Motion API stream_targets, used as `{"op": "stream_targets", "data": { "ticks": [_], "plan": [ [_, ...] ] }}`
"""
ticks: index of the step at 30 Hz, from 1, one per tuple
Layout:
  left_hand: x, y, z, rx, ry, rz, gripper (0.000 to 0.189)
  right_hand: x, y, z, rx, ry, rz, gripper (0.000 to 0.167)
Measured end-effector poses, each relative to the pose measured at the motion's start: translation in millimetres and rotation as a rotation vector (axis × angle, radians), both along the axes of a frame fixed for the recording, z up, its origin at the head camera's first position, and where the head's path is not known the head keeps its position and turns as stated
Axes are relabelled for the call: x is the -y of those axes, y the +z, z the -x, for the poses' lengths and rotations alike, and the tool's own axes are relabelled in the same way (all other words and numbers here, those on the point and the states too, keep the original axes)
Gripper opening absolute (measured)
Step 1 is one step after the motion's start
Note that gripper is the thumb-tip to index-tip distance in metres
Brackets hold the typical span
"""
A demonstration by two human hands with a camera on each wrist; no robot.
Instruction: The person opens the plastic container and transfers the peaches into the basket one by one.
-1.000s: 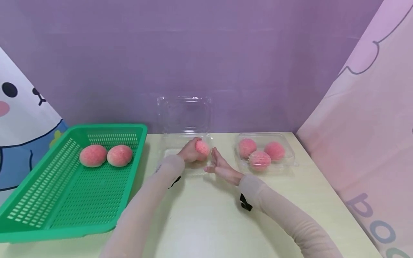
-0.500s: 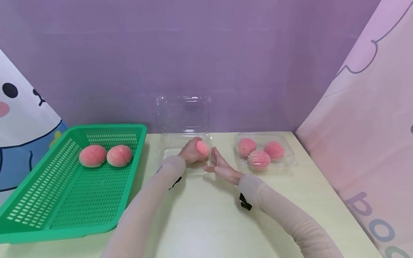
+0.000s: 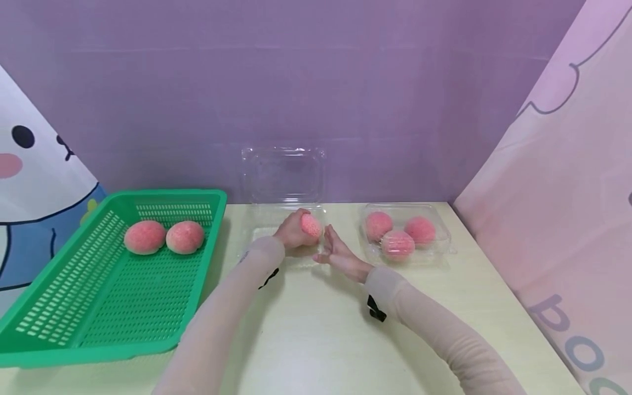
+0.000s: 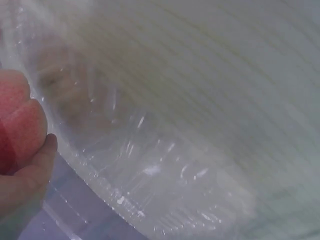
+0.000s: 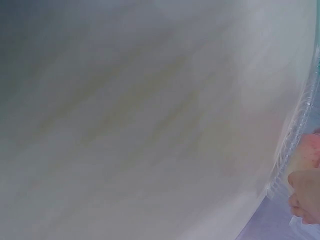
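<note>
My left hand (image 3: 293, 230) grips a pink peach (image 3: 311, 225) over the right part of an unlidded clear plastic clamshell (image 3: 260, 218). Its lid (image 3: 285, 178) stands raised at the back. The left wrist view has the same peach (image 4: 22, 122), its cleft showing, with a finger curled against its lower side. My right hand (image 3: 342, 259) is by the clamshell's right side, fingers extended and thumb apart, holding nothing. At the right edge of the right wrist view, part of the peach (image 5: 306, 152) appears beside some fingers; most of it is cut off.
A green plastic basket (image 3: 128, 299) on the left holds two pink peaches (image 3: 185, 237). To the right, a second clear container (image 3: 441, 227) has three peaches (image 3: 420, 230) inside. A purple cloth backdrop (image 3: 375, 109) rises behind the pale tabletop (image 3: 316, 334).
Both hands and the peach stay in nearly the same place. The whole scene shifts slightly in the head view, most visibly on the left.
</note>
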State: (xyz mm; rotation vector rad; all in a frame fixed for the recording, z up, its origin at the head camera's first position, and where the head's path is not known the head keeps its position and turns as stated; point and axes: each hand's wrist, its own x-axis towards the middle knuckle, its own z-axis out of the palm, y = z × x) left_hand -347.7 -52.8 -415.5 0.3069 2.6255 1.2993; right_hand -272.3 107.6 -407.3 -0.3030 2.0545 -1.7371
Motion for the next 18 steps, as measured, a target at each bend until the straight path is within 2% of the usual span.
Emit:
{"op": "stream_targets", "data": {
  "ticks": [3,8,18],
  "plan": [
    [2.7,3.8,0.1,-0.017,-0.004,0.000,0.083,-0.6,-9.8,4.8,-0.013,-0.020,-0.019,0.097],
    [7.4,10.9,-0.4,-0.017,-0.009,0.013,0.084,-1.0,-12.2,6.0,-0.020,-0.034,-0.036,0.098],
    [12.3,31.1,-6.0,-0.046,-0.044,0.016,0.089,0.0,15.6,-7.5,0.025,0.000,-0.025,0.095]
  ]
}}
